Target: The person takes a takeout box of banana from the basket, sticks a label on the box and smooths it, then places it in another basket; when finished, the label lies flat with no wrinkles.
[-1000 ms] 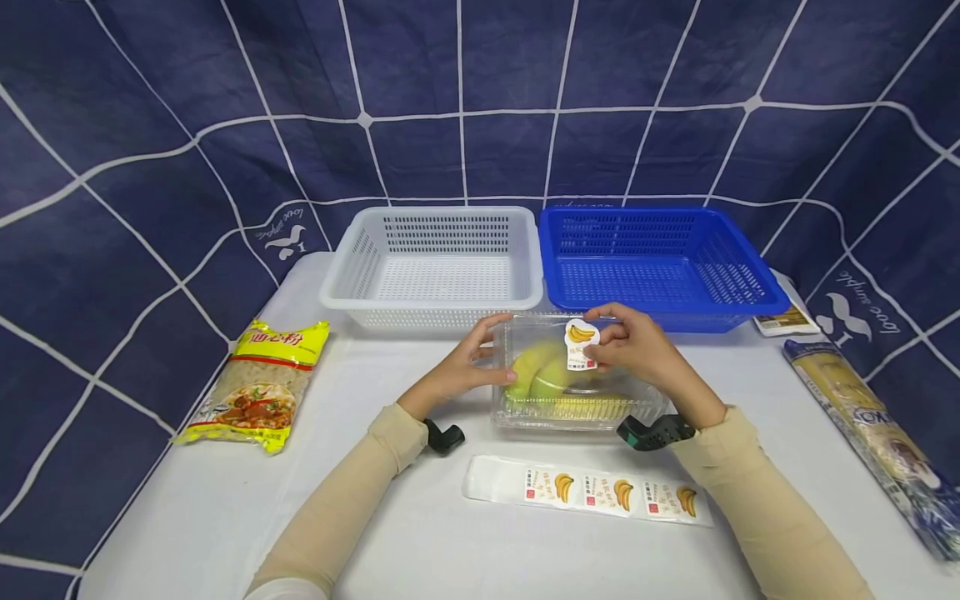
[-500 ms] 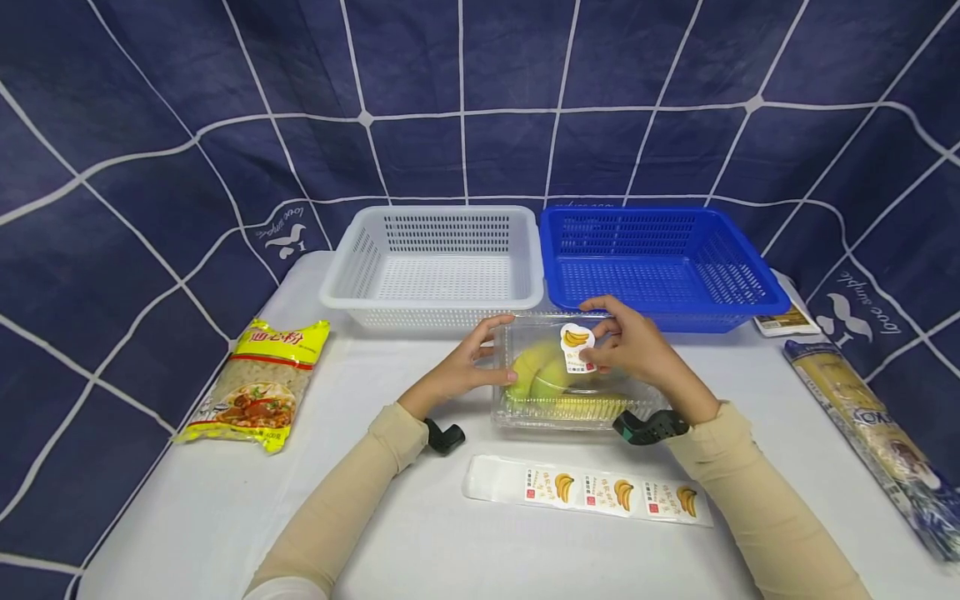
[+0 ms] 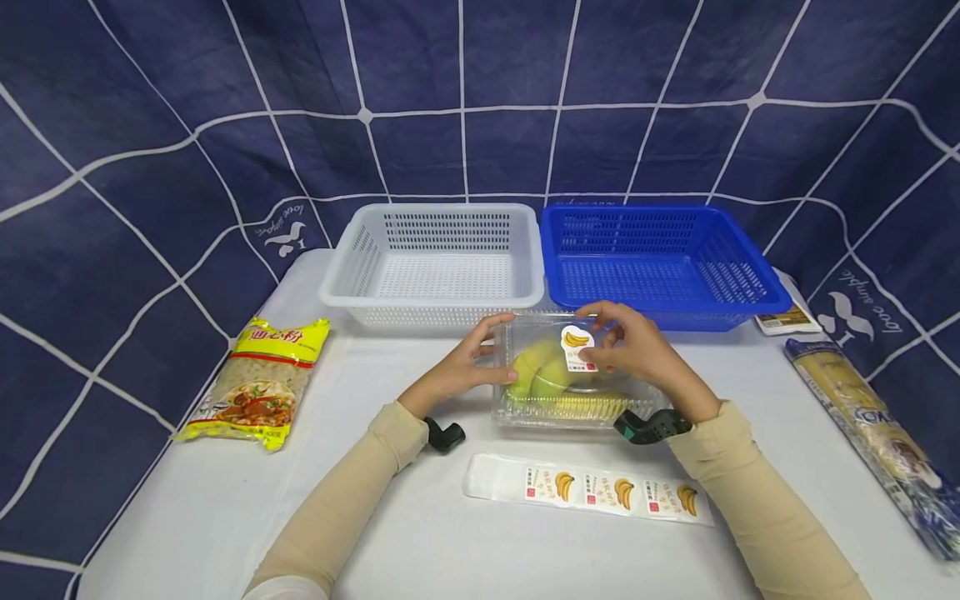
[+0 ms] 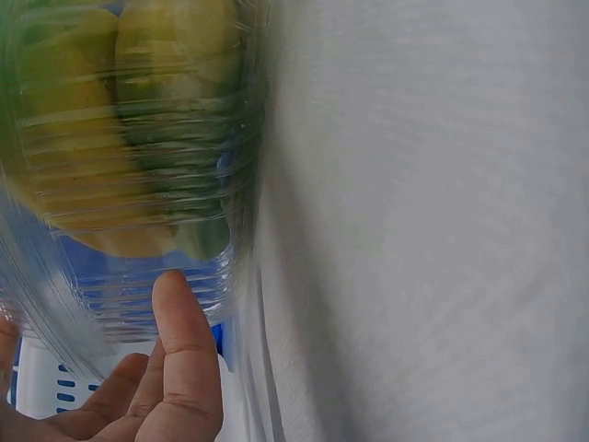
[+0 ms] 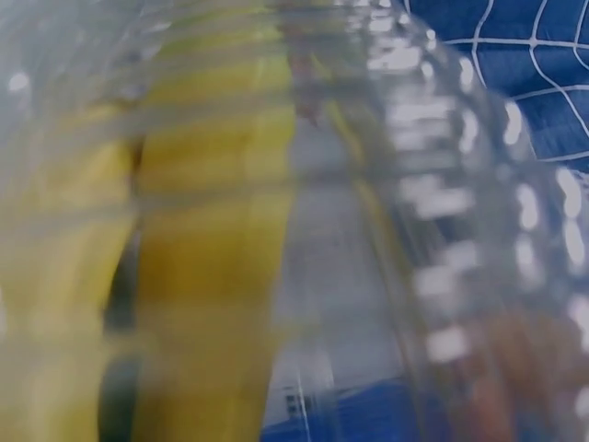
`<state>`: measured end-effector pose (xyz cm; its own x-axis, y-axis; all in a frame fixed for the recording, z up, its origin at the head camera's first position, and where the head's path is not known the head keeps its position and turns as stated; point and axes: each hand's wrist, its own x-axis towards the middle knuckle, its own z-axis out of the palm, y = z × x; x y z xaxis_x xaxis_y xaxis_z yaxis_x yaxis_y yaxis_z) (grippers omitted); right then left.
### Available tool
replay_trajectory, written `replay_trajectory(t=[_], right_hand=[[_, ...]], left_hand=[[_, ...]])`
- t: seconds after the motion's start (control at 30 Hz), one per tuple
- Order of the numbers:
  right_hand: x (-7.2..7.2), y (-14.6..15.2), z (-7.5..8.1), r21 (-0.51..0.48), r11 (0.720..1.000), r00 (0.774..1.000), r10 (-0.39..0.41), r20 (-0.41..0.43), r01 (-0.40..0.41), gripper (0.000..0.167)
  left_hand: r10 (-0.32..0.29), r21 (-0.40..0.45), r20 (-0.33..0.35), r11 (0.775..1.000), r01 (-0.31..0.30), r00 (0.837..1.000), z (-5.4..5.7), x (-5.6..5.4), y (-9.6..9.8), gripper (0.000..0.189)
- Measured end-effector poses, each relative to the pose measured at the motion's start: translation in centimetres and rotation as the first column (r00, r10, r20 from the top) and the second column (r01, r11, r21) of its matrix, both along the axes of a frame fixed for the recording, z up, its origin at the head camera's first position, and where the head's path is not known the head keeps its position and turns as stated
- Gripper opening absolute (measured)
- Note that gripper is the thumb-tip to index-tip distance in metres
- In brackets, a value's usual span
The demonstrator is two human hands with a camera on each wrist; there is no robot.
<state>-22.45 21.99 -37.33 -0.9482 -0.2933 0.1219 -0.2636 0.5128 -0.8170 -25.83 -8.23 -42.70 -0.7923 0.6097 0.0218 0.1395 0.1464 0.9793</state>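
Observation:
A clear plastic clamshell box (image 3: 517, 331) with yellow-green bananas (image 4: 74, 138) inside stands on the white table, in front of two baskets. My left hand (image 3: 457, 367) grips its left end, thumb at the near side and fingers toward the back. A banana sticker (image 3: 576, 337) lies against the lid, right of its middle. On that sticker's lower right corner is the thumb of my right hand (image 3: 636, 346), with the index finger reaching to the lid's back edge. Whether the sticker touches the lid all over cannot be told. Bananas (image 5: 202, 230) blur through the plastic in the right wrist view.
A strip of banana stickers (image 3: 588, 490) lies in front of the box. Behind stand a white basket (image 3: 442, 314) and a blue basket (image 3: 660, 319). A yellow food bag (image 3: 258, 383) lies left; a long pasta-like packet (image 3: 873, 442) and a smaller packet (image 3: 787, 317) lie right.
The right hand has brought the sticker slightly left and down over the lid, then held it nearly still; its fingers have shifted a little. The left hand and box stay put.

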Motion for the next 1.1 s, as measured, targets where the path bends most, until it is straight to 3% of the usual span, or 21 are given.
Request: replay_trajectory(t=[0.23,0.57,0.8,0.93,1.1], right_hand=[[-0.1,0.3,0.0,0.085,0.996,1.000,0.013,-0.019,-0.011,0.036],[-0.2,0.4,0.3,0.134,0.991,0.999,0.033,-0.019,-0.031,0.061],[0.1,1.2,0.5,-0.022,0.993,0.993,0.119,-0.027,-0.119,0.060],[0.6,1.7,0.8,-0.162,0.975,0.989,0.151,-0.005,-0.149,0.054],[1.4,3.2,1.2,-0.265,0.953,0.989,0.142,-0.037,-0.147,0.038]], left_hand=[[-0.003,0.002,-0.001,1.000,0.003,1.000,0.1,-0.2,0.1,0.091],[-0.002,0.012,0.028,1.000,0.002,1.000,0.6,0.0,0.1,0.093],[0.006,-0.003,0.066,1.000,-0.005,0.998,0.7,0.0,0.2,0.093],[0.014,-0.007,0.068,1.000,-0.013,0.998,0.5,0.1,0.1,0.092],[0.013,-0.014,0.075,1.000,-0.012,0.997,0.5,0.3,0.1,0.089]])
